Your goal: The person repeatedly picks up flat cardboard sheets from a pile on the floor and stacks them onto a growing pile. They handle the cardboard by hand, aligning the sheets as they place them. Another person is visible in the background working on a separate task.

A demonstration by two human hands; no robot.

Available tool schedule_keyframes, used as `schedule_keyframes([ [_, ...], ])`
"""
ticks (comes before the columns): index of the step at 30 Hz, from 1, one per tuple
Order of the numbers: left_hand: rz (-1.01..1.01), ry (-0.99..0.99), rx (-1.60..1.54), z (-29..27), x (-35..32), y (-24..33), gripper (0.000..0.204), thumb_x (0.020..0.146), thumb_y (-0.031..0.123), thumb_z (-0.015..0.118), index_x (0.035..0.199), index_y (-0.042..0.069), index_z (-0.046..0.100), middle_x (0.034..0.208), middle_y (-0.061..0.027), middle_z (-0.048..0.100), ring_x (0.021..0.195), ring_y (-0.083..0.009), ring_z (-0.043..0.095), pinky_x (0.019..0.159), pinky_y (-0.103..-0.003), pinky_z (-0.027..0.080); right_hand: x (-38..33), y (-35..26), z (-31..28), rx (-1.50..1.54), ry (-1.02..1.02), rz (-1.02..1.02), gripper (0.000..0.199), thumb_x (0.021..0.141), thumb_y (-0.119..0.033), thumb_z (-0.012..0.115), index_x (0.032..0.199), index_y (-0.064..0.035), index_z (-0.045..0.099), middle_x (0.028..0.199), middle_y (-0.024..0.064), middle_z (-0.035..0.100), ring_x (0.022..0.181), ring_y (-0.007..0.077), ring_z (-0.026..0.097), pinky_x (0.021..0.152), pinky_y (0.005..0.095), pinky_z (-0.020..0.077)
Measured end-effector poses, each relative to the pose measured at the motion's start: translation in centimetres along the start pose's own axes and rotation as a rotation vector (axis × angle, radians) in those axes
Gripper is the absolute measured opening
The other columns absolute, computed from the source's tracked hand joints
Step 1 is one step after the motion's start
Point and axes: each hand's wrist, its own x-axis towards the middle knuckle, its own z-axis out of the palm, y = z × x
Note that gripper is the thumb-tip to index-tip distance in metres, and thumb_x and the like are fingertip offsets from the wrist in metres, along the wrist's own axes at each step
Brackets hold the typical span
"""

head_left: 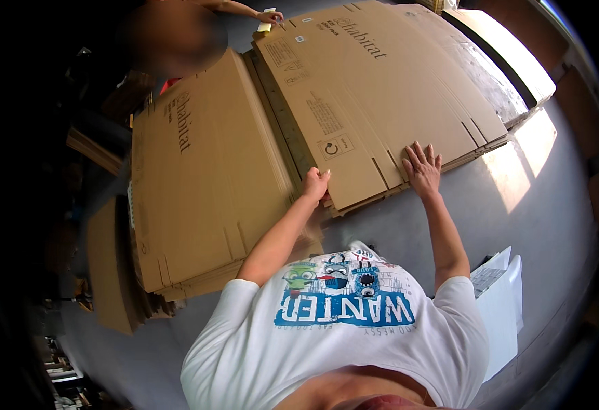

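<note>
Two stacks of flattened brown cardboard boxes lie on a grey floor. My left hand point(315, 184) grips the near corner edge of the right stack point(375, 82), fingers curled around its edge. My right hand point(422, 167) lies flat, fingers spread, on top of the same stack near its front edge. The left stack point(204, 178) lies beside my left forearm, with a dark gap between the two stacks. At the far end another person's hand point(270, 16) rests on the right stack's far corner.
Another person stands at the top left beyond the stacks. More cardboard sheets point(111, 273) lie at the left. A white box point(501, 307) sits on the floor at my right. Sunlit patches fall on the floor at right.
</note>
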Motion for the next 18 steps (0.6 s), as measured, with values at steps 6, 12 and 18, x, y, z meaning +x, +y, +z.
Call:
schedule_keyframes([
  [6, 0.014, 0.037, -0.003, -0.1, -0.3, -0.8, 0.027, 0.089, 0.024, 0.057, 0.079, 0.003, 0.043, 0.072, -0.0097, 0.058, 0.051, -0.0180, 0.060, 0.036, -0.032, 0.049, 0.2, 0.2, -0.1, 0.023, 0.024, -0.044, 0.044, 0.092, -0.045, 0.040, 0.129, -0.0232, 0.048, 0.140, -0.0001, 0.039, 0.133, 0.0333, 0.025, 0.107, 0.0548, 0.0139],
  [12, 0.060, 0.254, 0.717, -0.1, -1.0, 0.4, 0.058, 0.081, 0.055, 0.056, 0.100, 0.000, 0.050, 0.091, -0.0215, 0.062, 0.077, -0.0293, 0.065, 0.067, -0.037, 0.052, 1.3, 1.8, -2.0, 0.132, -0.046, -0.160, 0.042, 0.091, -0.038, 0.046, 0.127, -0.0174, 0.050, 0.136, 0.0035, 0.044, 0.128, 0.0320, 0.033, 0.105, 0.0476, 0.0233],
  [18, -0.332, 0.183, 0.086, 1.8, -0.3, -3.5, 0.094, 0.073, 0.072, 0.052, 0.128, -0.004, 0.041, 0.124, -0.0200, 0.051, 0.112, -0.0302, 0.052, 0.090, -0.041, 0.044, 6.1, 12.1, -3.3, 0.098, -0.130, -0.036, 0.050, 0.091, -0.041, 0.045, 0.132, -0.0124, 0.042, 0.140, 0.0074, 0.037, 0.130, 0.0293, 0.031, 0.106, 0.0452, 0.0224],
])
